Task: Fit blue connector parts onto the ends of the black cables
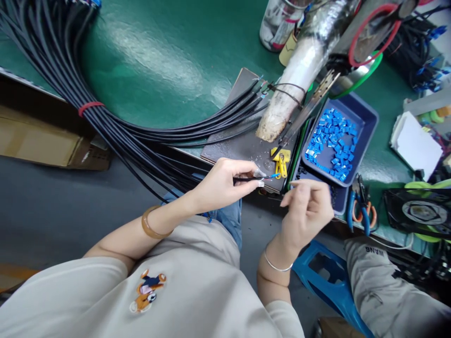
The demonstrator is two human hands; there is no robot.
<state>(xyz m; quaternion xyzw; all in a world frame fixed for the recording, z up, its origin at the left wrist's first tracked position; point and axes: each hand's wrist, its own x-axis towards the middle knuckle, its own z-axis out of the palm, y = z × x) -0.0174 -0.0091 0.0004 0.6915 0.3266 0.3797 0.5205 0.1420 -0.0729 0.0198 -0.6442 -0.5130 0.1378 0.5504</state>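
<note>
My left hand [229,184] pinches one black cable [246,179] close to its end, where thin coloured wires and a small blue piece [275,175] stick out to the right. My right hand [310,206] is raised to the right of that end, apart from it, with fingers curled; whether it holds something small I cannot make out. Just beyond the cable end, a yellow tool [281,162] lies on a dark board [229,149]. Behind my right hand, a grey-blue tray [369,123] holds many small blue pieces [333,141].
A large bundle of black cables [66,84] with a red tie crosses the green table [158,61]. A wrapped post [292,80] and metal tool lean over the board. Pliers [361,209], a fan [423,211] and a blue stool [327,277] are right, beside another person's leg.
</note>
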